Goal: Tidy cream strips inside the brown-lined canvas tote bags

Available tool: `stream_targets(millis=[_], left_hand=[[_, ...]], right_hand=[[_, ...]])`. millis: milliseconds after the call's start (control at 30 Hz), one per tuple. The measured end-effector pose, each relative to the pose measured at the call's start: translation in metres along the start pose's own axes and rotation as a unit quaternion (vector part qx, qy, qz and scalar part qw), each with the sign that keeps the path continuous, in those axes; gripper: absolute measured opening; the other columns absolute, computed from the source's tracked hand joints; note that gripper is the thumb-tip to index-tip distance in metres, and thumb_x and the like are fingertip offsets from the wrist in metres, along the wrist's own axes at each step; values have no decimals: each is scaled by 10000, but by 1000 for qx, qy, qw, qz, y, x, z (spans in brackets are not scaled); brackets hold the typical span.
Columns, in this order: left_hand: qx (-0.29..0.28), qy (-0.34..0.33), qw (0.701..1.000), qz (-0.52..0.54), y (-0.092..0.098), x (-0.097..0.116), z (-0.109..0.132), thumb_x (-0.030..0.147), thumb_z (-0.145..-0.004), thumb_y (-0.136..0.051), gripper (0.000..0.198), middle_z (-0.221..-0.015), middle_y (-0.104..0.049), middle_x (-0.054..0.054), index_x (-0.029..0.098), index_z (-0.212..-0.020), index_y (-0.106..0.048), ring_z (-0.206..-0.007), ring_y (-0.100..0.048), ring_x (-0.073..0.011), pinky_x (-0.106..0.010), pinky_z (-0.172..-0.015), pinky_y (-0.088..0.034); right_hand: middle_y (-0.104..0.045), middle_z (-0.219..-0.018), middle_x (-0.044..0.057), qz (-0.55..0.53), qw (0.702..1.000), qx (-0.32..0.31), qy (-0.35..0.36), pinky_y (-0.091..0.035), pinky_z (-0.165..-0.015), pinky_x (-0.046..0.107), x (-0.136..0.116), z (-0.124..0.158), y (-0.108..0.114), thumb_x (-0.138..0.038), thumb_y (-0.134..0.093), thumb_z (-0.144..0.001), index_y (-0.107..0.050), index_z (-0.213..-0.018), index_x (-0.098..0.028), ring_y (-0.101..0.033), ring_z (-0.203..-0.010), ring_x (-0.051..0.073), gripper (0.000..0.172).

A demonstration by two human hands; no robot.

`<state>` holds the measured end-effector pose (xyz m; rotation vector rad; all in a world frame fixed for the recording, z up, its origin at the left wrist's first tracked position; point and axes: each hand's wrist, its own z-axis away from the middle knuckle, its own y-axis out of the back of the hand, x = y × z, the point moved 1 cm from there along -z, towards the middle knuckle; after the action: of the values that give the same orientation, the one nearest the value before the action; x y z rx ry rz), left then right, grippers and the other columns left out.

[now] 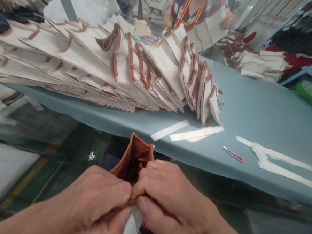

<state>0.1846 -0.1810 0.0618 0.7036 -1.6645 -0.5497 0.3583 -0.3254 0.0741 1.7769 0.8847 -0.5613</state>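
A fabric bag [141, 144] with a brown lining hangs open in front of me, just off the table's near edge. Its brown inside shows, with folded brown strips deep in it. My left hand [96, 197] pinches the near rim between thumb and fingers. Right beside it, my right hand [167, 194] grips the same rim, the thumbs almost touching. Both hands hide much of the bag's near side; a bit of white cloth shows below them.
Stacked cream bags with brown edging [153, 68] cover the left of the blue-topped table [251, 101]. White strips [197, 134] and pink-handled thread snips [234, 154] lie near its front edge. Across it, a person [195, 14] holds a cream piece. Shelves stand right.
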Motion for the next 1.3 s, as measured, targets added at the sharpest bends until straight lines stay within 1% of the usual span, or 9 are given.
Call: stream_targets(millis=[100,200,333,467,667,800,933,1100,1300], left_hand=[[-9,29,995,95,-11,-7,10,257,-1076,-512,375,-598,-419,72,250,-714,-414,-506,-399,-113,-290,-512,-326],[12,70,980,188,-18,-6,3,530,-1141,-421,546,-586,-332,66,248,-685,-323,-507,-355,-119,-295,-508,-311],[22,140,916,375,-25,-1,-22,851,-1018,-460,724,-579,-258,78,248,-657,-288,-498,-250,-107,-275,-451,-226],[-15,158,884,440,-20,-4,-32,832,-958,-628,702,-640,-366,68,226,-680,-410,-544,-314,-98,-250,-466,-241],[-109,108,935,319,1,-11,-19,722,-1089,-489,579,-733,-450,62,226,-793,-525,-654,-423,-125,-238,-578,-361],[-68,101,980,157,10,-11,-15,400,-1109,-552,363,-767,-569,65,229,-790,-584,-714,-517,-119,-222,-658,-396],[-63,105,989,84,16,-9,-21,337,-1070,-618,350,-718,-564,71,222,-740,-594,-687,-518,-114,-213,-667,-398],[-98,175,950,239,9,-14,-31,471,-1019,-661,450,-624,-400,80,209,-679,-524,-570,-361,-104,-221,-516,-288],[1,191,892,409,-20,-23,-23,805,-936,-677,680,-632,-442,51,196,-672,-529,-573,-371,-109,-231,-506,-281]], right_hand=[[-641,-679,-15,-105,994,26,-28,-482,-706,308,8,2,-16,-306,-409,-1084,-546,-786,-238,-575,-632,144,335],[-583,-644,-22,-153,985,53,-57,-468,-650,288,14,5,-30,-450,-363,-1109,-470,-749,-249,-541,-581,134,426],[-542,-635,-34,-179,971,108,-118,-416,-604,267,20,12,-31,-497,-401,-1105,-448,-730,-245,-513,-576,130,454],[-562,-672,-25,-169,972,124,-110,-424,-639,267,23,18,-19,-528,-398,-1131,-499,-739,-230,-532,-624,136,502],[-551,-639,-24,-110,986,109,-59,-379,-638,300,20,18,-13,-668,-308,-1160,-547,-716,-216,-506,-595,134,677],[-552,-646,-32,-111,988,81,-69,-365,-643,297,14,11,-8,-722,-379,-1136,-550,-696,-206,-494,-601,120,699],[-461,-613,-63,-211,970,39,-118,-300,-567,266,16,4,-8,-649,-625,-1072,-527,-649,-198,-406,-561,92,626],[-378,-593,-82,-420,894,50,-146,-238,-497,241,24,1,-24,-566,-802,-975,-479,-630,-206,-302,-531,74,594],[-386,-590,-72,-472,855,149,-157,-241,-492,243,24,10,-46,-594,-708,-1022,-466,-664,-222,-291,-530,84,570]])
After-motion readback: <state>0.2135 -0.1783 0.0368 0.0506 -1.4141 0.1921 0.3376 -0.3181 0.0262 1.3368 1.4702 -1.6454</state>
